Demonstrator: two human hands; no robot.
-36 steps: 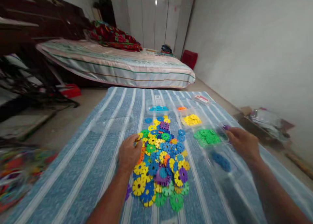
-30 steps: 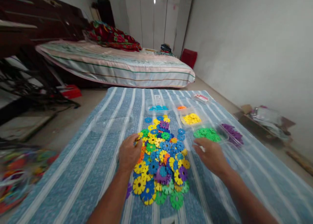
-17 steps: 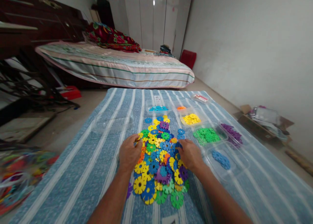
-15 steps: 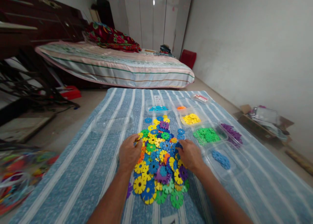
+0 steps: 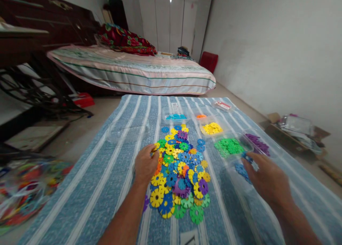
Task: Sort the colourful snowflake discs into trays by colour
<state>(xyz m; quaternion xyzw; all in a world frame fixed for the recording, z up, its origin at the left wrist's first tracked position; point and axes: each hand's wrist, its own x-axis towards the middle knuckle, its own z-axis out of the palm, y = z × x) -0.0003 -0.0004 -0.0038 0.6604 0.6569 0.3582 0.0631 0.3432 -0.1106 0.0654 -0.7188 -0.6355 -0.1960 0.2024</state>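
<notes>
A mixed pile of notched plastic snowflake discs (image 5: 176,154), yellow, blue, green, purple and orange, spreads over the striped cloth. At the pile's left edge, my left hand (image 5: 146,162) has its fingers closed around a yellow disc (image 5: 156,145); the fingers partly hide it. My right hand (image 5: 267,175) pinches a blue disc (image 5: 247,157) over the clear tub holding blue discs (image 5: 242,172). Just behind that tub are a tub of green discs (image 5: 229,146) and one of purple discs (image 5: 258,144).
Further back stand tubs with yellow discs (image 5: 212,128), orange discs (image 5: 201,116) and light-blue discs (image 5: 175,116). A clear lid or tray (image 5: 128,131) lies left of the pile. Beyond the striped cloth (image 5: 107,159) is a bed (image 5: 133,72); a cardboard box (image 5: 299,134) sits right.
My right hand has moved right, from the pile to above the blue tub, carrying a blue disc. The left hand stays at the pile's edge. The view has shifted slightly.
</notes>
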